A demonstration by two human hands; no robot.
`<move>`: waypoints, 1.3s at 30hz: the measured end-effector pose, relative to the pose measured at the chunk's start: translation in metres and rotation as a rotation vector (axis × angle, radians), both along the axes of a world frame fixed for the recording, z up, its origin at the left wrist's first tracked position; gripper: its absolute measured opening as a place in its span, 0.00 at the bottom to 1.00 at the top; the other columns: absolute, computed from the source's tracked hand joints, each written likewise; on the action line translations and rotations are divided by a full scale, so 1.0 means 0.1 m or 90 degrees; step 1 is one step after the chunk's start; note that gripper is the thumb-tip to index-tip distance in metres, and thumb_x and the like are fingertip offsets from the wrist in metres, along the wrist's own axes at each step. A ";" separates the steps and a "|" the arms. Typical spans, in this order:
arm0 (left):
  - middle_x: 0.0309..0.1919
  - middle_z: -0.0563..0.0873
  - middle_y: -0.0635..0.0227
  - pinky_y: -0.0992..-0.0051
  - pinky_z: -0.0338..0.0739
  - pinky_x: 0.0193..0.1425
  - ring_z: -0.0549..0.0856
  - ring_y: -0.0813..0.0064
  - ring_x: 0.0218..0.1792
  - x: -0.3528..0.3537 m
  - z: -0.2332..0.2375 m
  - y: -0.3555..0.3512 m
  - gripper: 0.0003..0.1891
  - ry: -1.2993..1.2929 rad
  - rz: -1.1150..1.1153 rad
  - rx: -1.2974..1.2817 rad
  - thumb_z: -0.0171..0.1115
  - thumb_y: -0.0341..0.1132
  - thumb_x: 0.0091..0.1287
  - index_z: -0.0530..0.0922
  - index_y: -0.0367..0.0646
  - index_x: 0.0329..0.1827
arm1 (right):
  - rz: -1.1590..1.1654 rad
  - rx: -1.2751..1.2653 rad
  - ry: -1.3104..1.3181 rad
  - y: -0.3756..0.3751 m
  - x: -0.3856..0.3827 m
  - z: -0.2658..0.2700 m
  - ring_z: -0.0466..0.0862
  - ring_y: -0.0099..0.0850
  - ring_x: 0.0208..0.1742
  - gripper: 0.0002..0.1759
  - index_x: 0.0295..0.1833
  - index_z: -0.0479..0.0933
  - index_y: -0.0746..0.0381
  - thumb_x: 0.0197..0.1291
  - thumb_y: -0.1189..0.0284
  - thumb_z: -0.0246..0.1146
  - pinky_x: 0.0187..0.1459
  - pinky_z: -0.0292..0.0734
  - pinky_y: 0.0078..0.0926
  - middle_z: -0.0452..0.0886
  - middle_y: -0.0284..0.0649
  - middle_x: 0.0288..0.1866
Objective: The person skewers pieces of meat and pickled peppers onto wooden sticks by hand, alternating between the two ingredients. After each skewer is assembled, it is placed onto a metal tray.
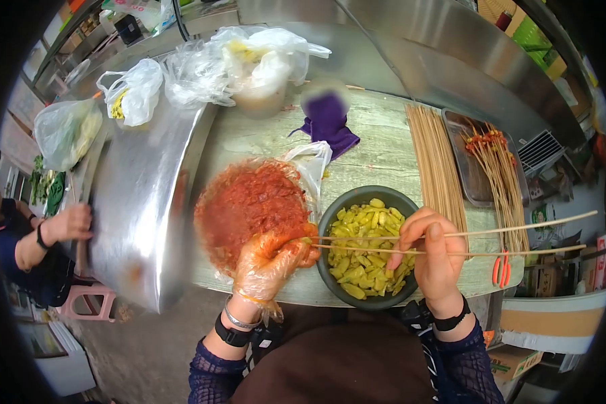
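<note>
My left hand (269,264) wears a clear plastic glove smeared orange-red. Its fingers are closed at the pointed ends of two bamboo skewers (518,251); a small green bit shows at the fingertips, and what else they pinch is hidden. Bare, my right hand (439,262) grips both skewers farther along, their long ends sticking out to the right. Beneath the skewers sits a dark round bowl (324,271) full of yellow-green pickled peppers (360,273). Beside my left hand lies a mound of red, sauce-coated meat (252,202) on plastic film.
Bare skewers (438,175) lie in a row on the right, near a metal tray (475,192) with loaded skewers (488,145). Red-handled scissors (501,269) rest at the table edge. A purple cloth (330,124) and plastic bags (249,64) are behind. Another person's hand (67,223) is left.
</note>
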State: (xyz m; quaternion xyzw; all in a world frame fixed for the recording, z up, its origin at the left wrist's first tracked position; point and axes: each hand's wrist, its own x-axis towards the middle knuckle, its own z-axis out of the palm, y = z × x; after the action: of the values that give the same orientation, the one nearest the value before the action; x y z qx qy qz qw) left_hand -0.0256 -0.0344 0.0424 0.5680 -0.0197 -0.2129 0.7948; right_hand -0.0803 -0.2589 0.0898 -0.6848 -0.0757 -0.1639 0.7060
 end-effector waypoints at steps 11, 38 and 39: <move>0.36 0.85 0.55 0.77 0.83 0.36 0.86 0.70 0.31 -0.03 -0.06 -0.05 0.11 0.016 0.042 0.010 0.58 0.22 0.63 0.77 0.25 0.47 | -0.042 0.355 0.146 -0.08 0.28 -0.27 0.78 0.26 0.23 0.19 0.37 0.70 0.65 0.73 0.61 0.44 0.25 0.77 0.20 0.75 0.38 0.29; 0.47 0.82 0.51 0.78 0.85 0.40 0.86 0.67 0.40 0.03 -0.08 0.10 0.18 0.226 0.000 -0.230 0.55 0.30 0.69 0.70 0.27 0.58 | 0.020 0.125 0.120 -0.10 0.29 -0.03 0.79 0.25 0.24 0.20 0.35 0.73 0.66 0.72 0.62 0.47 0.28 0.77 0.18 0.74 0.36 0.27; 0.48 0.82 0.50 0.78 0.85 0.39 0.86 0.68 0.40 0.04 -0.11 0.10 0.19 0.218 0.018 -0.251 0.55 0.30 0.69 0.70 0.27 0.59 | 0.013 0.134 0.087 -0.12 0.25 -0.01 0.79 0.26 0.24 0.20 0.35 0.73 0.66 0.72 0.62 0.46 0.28 0.77 0.18 0.74 0.37 0.27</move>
State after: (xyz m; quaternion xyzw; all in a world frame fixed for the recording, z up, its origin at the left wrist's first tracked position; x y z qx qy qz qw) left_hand -0.0215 -0.0247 0.0313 0.3581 0.0821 -0.2869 0.8847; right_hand -0.0551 -0.2711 0.0884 -0.6155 -0.0168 -0.1168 0.7793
